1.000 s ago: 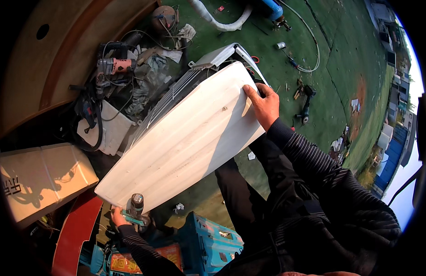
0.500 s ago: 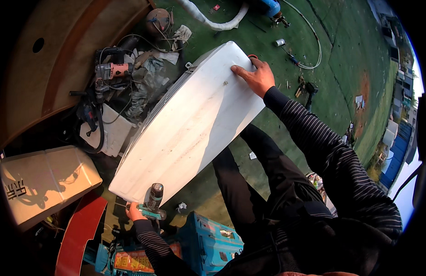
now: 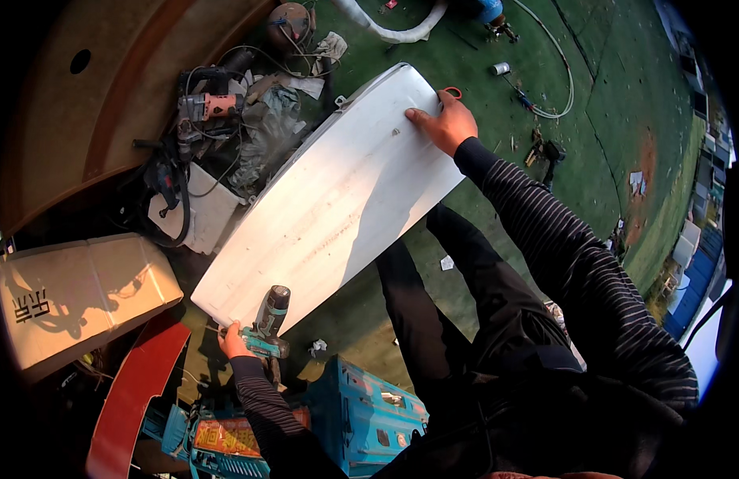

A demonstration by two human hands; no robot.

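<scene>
A long white casing, scuffed and half in shadow, stands slantwise before my legs; it looks like an air conditioner's outdoor unit. At its far right end, my right hand grips the edge, thumb on the white face and fingers out of sight behind it. A red loop sticks out beside those fingers. At the near left corner, my left hand is closed around a teal and black cordless drill, next to the casing's lower edge. Whether these fingers also bear on the casing is hard to tell.
Left of the casing lie a power tool with a pinkish body, cables and crumpled plastic. A cardboard box, a curved red panel and a teal case are nearer. A white hose curls on the green floor.
The casing has tipped slightly, so less of its slatted left side shows. Both hands keep their hold. The whole view has shifted a little.
</scene>
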